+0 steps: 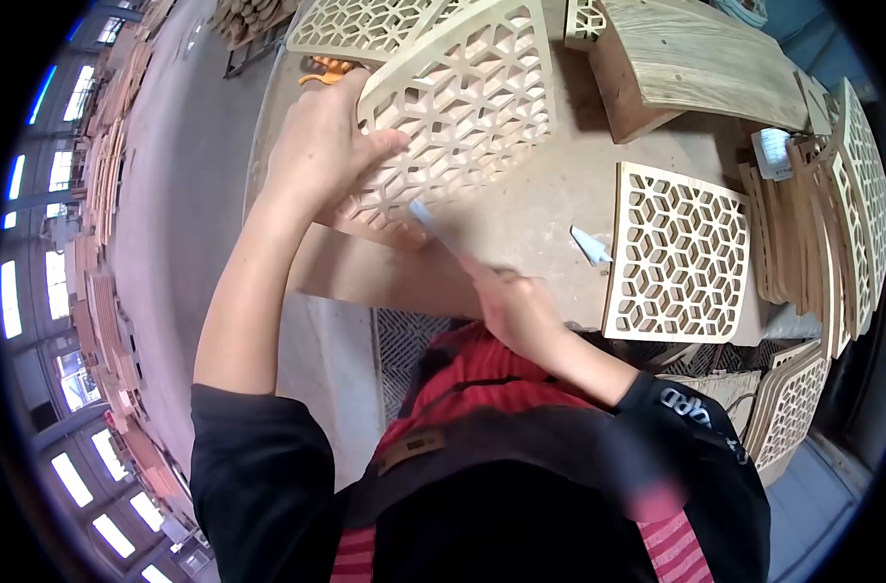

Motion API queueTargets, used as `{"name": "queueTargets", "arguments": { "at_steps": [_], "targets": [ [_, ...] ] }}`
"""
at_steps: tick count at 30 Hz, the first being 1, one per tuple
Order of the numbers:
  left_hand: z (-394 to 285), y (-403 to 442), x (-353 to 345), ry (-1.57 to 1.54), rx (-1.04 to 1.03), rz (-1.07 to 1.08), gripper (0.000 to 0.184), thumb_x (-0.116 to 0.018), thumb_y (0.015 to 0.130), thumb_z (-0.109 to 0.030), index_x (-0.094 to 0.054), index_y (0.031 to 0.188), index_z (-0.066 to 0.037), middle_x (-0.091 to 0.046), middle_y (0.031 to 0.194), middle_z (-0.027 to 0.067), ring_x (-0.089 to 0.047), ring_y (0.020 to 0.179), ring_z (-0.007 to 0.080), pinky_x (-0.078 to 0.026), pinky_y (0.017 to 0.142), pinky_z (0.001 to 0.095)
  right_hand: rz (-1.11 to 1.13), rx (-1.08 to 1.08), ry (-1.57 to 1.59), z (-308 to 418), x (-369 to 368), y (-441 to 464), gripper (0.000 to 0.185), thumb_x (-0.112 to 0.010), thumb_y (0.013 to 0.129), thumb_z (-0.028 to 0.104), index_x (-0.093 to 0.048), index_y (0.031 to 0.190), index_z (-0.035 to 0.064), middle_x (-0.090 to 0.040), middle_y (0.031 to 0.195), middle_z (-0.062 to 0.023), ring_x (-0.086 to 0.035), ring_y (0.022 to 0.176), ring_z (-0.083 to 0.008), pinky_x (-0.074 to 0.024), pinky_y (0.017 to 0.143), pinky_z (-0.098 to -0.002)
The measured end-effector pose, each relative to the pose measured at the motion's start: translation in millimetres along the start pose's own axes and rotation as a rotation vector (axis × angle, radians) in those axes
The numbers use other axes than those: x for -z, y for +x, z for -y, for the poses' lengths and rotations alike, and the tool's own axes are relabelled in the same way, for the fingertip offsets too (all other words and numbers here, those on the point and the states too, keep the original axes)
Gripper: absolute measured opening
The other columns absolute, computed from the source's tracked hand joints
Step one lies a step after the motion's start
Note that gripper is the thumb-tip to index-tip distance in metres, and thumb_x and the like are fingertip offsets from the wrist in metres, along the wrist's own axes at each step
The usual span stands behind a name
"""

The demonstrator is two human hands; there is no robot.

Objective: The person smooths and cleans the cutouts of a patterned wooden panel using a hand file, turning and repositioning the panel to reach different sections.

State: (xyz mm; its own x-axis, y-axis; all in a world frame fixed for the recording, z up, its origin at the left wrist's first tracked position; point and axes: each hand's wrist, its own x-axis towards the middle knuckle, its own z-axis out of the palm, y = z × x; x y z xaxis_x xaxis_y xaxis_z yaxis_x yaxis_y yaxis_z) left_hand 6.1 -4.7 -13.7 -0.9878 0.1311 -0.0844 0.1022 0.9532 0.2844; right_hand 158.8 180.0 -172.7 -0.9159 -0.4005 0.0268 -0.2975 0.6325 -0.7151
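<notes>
We judge the panel (pixel 459 115) stiff, fragile, best held by its rim (pixel 409 74); left hand (pixel 328 136) pinches it, right hand (pixel 517 303) a tool (pixel 423 215).

We have a tan surface (pixel 545 204) in front of us; on it lie a flat lattice panel (pixel 679 255) and, just beside its left edge, a small pale pointed piece (pixel 590 246). An arched wooden stand (pixel 710 63) rests towards the back right.

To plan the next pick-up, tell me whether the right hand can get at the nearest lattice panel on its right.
Probably yes: the panel seems close, with nothing standing between it and the right hand. That hand holds a slim tool, though, which might hinder gripping.
</notes>
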Motion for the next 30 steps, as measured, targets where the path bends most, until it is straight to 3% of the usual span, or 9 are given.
{"name": "queueTargets", "arguments": {
  "at_steps": [6,10,14,17,18,26,30],
  "targets": [
    [-10,-5,1,-0.075,0.081,0.063,0.046,-0.082,0.070,-0.021,-0.063,0.108,-0.001,-0.069,0.085,0.0209,-0.068,0.083,0.0354,-0.051,0.074,0.0432,-0.071,-0.013,0.010,-35,42,-22,0.037,-0.062,0.084,0.005,-0.063,0.121,0.0078,-0.069,0.086,-0.0178,-0.067,0.066,-0.0328,-0.0551,0.063,-0.0413],
    [-4,1,-4,-0.028,0.082,-0.048,0.044,-0.081,0.072,-0.021,-0.062,0.105,0.001,-0.069,0.086,0.0218,-0.068,0.084,0.0349,-0.051,0.075,0.0434,0.009,-0.087,-0.019,-26,62,-24,0.037,-0.063,0.084,0.005,-0.062,0.121,0.0071,-0.069,0.085,-0.0177,-0.066,0.067,-0.0332,-0.0544,0.062,-0.0411],
    [-21,-4,3,0.007,0.264,0.003,0.044,-0.079,0.074,-0.019,-0.058,0.108,0.001,-0.068,0.084,0.0222,-0.068,0.081,0.0340,-0.051,0.074,0.0401,-0.105,-0.012,0.076,-30,45,-12,0.034,-0.062,0.085,0.006,-0.063,0.119,0.0072,-0.068,0.081,-0.0166,-0.066,0.068,-0.0343,-0.0532,0.061,-0.0413],
    [-21,-24,3,-0.248,0.162,0.005,0.042,-0.076,0.077,-0.015,-0.056,0.109,0.003,-0.068,0.086,0.0217,-0.069,0.079,0.0314,-0.051,0.074,0.0375,-0.113,0.005,0.110,-25,41,-1,0.034,-0.061,0.085,0.007,-0.063,0.119,0.0074,-0.068,0.080,-0.0156,-0.065,0.069,-0.0346,-0.0531,0.060,-0.0415],
    [-21,-31,2,-0.234,0.063,-0.054,0.040,-0.074,0.079,-0.012,-0.057,0.112,0.004,-0.069,0.091,0.0201,-0.069,0.082,0.0258,-0.051,0.075,0.0343,-0.105,0.003,0.109,-23,40,1,0.034,-0.061,0.085,0.007,-0.063,0.119,0.0080,-0.068,0.079,-0.0155,-0.065,0.068,-0.0345,-0.0530,0.060,-0.0415],
    [32,-76,-37,-0.590,0.181,-0.328,0.036,-0.072,0.086,-0.015,-0.060,0.115,0.002,-0.068,0.102,0.0088,-0.064,0.091,0.0146,-0.050,0.083,0.0270,-0.046,0.034,0.073,-22,40,9,0.036,-0.060,0.087,0.011,-0.062,0.122,0.0142,-0.064,0.070,-0.0140,-0.063,0.062,-0.0340,-0.0508,0.056,-0.0433],
    [39,-83,-77,-1.104,0.125,-0.509,0.038,-0.073,0.086,-0.011,-0.059,0.118,0.003,-0.066,0.108,0.0093,-0.061,0.098,0.0152,-0.051,0.086,0.0289,-0.013,0.049,-0.015,-19,31,20,0.042,-0.056,0.088,0.012,-0.057,0.130,0.0187,-0.063,0.067,-0.0121,-0.060,0.056,-0.0333,-0.0482,0.052,-0.0433]
  ]
}}
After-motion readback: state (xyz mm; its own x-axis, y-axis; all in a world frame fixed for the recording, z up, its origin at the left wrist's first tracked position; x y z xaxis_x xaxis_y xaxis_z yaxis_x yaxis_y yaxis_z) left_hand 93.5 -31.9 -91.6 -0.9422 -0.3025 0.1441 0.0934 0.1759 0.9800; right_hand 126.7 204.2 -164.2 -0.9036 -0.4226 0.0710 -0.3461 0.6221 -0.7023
